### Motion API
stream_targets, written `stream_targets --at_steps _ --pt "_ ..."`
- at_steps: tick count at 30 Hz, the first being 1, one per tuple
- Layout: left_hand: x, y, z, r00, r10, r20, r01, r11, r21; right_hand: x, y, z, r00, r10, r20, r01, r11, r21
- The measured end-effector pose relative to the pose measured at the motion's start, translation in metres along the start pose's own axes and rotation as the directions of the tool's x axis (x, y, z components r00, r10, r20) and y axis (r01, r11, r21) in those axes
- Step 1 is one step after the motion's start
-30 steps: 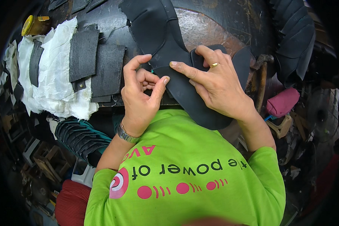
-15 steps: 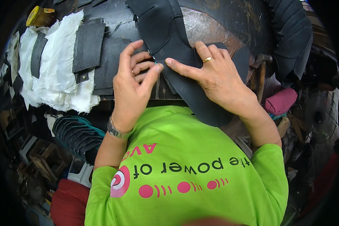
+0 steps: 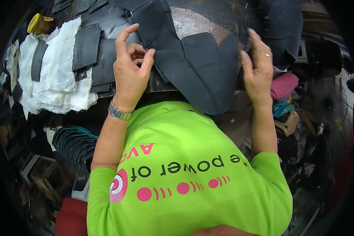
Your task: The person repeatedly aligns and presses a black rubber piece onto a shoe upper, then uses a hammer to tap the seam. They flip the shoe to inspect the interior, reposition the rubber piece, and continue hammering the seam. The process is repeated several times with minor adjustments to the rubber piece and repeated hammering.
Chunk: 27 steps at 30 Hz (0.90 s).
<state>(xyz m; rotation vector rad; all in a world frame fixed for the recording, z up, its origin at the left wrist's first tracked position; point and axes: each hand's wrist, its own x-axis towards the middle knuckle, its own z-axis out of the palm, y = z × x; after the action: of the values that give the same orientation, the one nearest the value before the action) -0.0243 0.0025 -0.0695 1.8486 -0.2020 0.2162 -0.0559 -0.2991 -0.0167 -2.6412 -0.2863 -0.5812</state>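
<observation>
A black stitched shoe upper (image 3: 177, 65) lies over the near edge of the dark worktable (image 3: 161, 84), its rounded lower end hanging toward my body. My left hand (image 3: 131, 70) pinches the upper's left edge between thumb and a curled finger, with the index finger raised. To the right of the upper, my right hand (image 3: 259, 69) is lifted, thumb and index finger apart. A dark, blurred patch shows between those two fingers, and I cannot make out what it is. The hammer seen there earlier is no longer visible.
White frayed cloth (image 3: 53, 82) with dark fabric pieces (image 3: 86, 43) covers the table's left side. A yellow-lidded jar (image 3: 39, 23) stands behind it. Stacked black uppers (image 3: 281, 31) are at right, above a pink bundle (image 3: 284, 85). More stacked black pieces (image 3: 74, 143) sit below the table, left.
My right hand has left the shoe upper and moved right, uncovering its lower part. My left hand remains at the upper's edge. The whole view has shifted slightly.
</observation>
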Motion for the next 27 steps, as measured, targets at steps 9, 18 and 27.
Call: stream_targets --at_steps 9,18,27 --pt "0.019 0.011 0.000 0.979 0.186 0.087 -0.199 0.962 0.188 -0.045 0.070 -0.012 0.968 0.252 -0.016 -0.252 0.964 -0.085" --pt "0.020 0.007 0.000 0.989 0.134 0.056 -0.142 0.978 0.154 0.012 -0.052 -0.004 0.991 0.057 0.119 -0.093 0.943 0.320" --pt "0.018 0.000 0.000 0.995 0.092 0.043 -0.095 0.992 0.080 0.014 -0.064 0.003 0.988 -0.105 0.109 0.077 0.970 0.231"
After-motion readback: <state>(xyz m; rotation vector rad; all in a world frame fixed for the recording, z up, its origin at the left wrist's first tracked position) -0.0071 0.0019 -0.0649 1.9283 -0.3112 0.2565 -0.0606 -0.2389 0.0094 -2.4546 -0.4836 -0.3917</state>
